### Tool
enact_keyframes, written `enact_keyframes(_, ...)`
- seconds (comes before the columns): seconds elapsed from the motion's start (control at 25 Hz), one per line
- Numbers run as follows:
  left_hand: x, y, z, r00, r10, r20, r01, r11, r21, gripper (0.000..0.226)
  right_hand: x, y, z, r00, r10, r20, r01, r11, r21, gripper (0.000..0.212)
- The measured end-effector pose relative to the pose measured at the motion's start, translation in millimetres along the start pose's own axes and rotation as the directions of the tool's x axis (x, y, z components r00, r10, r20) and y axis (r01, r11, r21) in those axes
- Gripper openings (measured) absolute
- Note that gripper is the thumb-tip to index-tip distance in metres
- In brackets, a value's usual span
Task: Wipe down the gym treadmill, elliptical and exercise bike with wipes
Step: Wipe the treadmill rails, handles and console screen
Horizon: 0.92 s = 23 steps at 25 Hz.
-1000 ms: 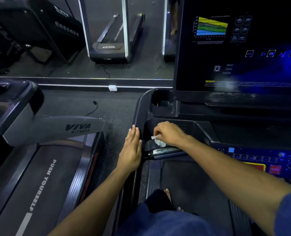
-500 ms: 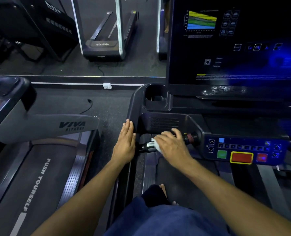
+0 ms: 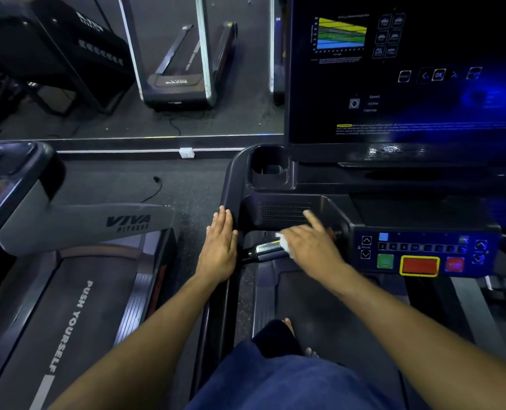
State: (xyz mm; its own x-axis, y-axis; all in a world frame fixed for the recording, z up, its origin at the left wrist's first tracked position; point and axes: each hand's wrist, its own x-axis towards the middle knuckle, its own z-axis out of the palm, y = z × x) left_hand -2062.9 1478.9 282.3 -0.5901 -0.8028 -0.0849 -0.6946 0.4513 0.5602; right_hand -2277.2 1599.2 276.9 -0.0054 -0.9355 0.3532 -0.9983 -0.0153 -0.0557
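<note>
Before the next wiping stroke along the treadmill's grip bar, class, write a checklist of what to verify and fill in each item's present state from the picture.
1. White wipe is under the right hand: ok.
2. Wipe touches the shiny metal grip bar: ok.
3. Left hand lies flat on the dark treadmill side rail for support: ok.
4. Right hand is apart from the red, yellow-framed stop button: ok.
5. Bar end beyond the right hand is free of obstacles: cannot tell, the hand hides it.
6. Wipe is still damp and clean: cannot tell.
</note>
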Motion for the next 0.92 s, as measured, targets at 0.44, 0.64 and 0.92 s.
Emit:
enact_keyframes(0.44, -2.6, 3.6, -2.6, 1.000, -0.001, -0.019, 0.001, 1.000, -0.019, 0.056, -19.7, -15.0, 11.9, 0.983, -0.095, -0.156, 0.106, 0.992, 0.064, 0.032)
enact_keyframes(0.64, -1.3, 2.8, -0.4, 1.000, 0.006, -0.028, -0.006, 1.000, -0.016, 0.056, -37.8, 39.0, -27.0, 0.983, 0.145, -0.108, -0.140, 0.989, 0.051, 0.039)
enact_keyframes(0.92, -2.4, 4.1, 0.4, 0.999, 0.000, -0.034, 0.000, 1.000, 0.002, 0.056, -82.0, -33.6, -52.9, 0.399, 0.859, 0.321, -0.568, -0.043, 0.822, 0.028)
